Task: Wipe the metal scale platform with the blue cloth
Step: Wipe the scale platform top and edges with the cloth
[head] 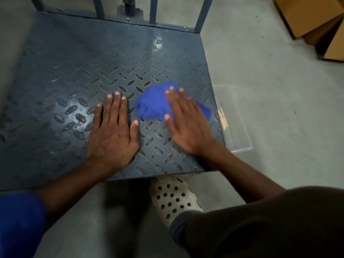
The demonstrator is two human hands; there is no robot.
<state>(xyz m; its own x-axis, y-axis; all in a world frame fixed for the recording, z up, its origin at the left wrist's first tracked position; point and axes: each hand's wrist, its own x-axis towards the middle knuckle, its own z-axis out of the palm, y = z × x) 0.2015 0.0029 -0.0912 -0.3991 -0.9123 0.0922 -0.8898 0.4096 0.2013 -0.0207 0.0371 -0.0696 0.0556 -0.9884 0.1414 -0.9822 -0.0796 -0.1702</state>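
The metal scale platform (pixel 78 58) is a dark blue-grey tread plate filling the upper left of the head view. A crumpled blue cloth (pixel 152 103) lies on its right near part. My right hand (pixel 186 123) presses flat on the cloth, fingers spread, covering its right half; the hand is motion-blurred. My left hand (pixel 113 133) rests flat on the bare plate just left of the cloth, fingers apart, holding nothing.
Blue upright bars (pixel 153 10) rise at the platform's far edge. A clear plastic tray (pixel 236 127) lies on the concrete floor by the right edge. Cardboard boxes (pixel 316 21) stand at the top right. My white perforated shoe (pixel 173 200) sits under the near edge.
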